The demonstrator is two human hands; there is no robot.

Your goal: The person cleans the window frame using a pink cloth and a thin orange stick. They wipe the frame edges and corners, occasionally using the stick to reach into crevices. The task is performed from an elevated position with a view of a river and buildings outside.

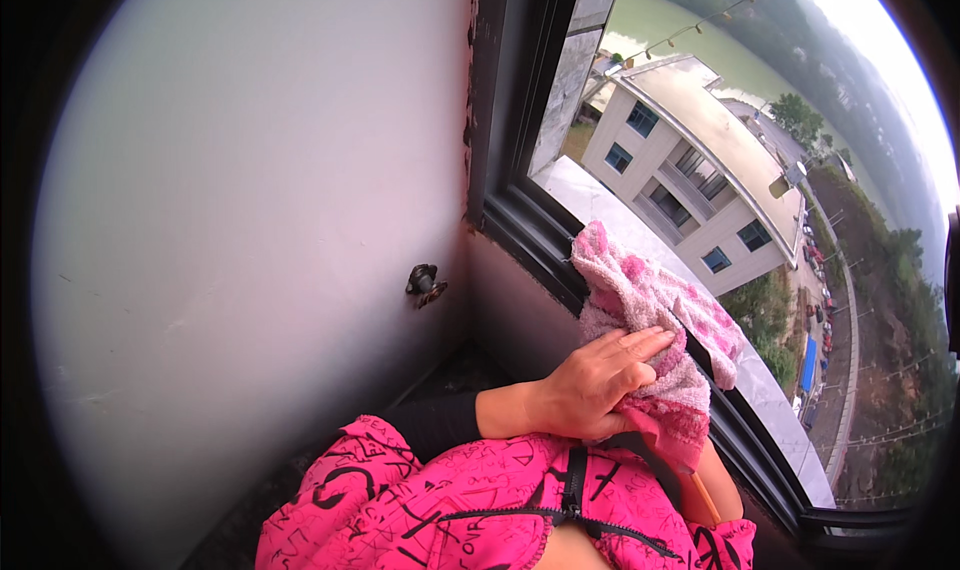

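Observation:
A pink and white terry cloth [637, 292] lies draped over the lower track of a dark metal window frame [536, 228]. My left hand [592, 382] presses on the cloth, fingers spread across its folds and thumb by its darker pink edge. Beneath the cloth's lower end is my right hand, mostly hidden; only its wrist and forearm [716, 484] show, and its fingers cannot be seen. A thin orange-brown stick-like thing [703, 497] runs along that forearm.
A pale wall [247, 195] with a dark metal fitting [426, 285] stands at the left. Outside the window are a light stone ledge [780, 412], a building [675, 172] far below, a road and green water.

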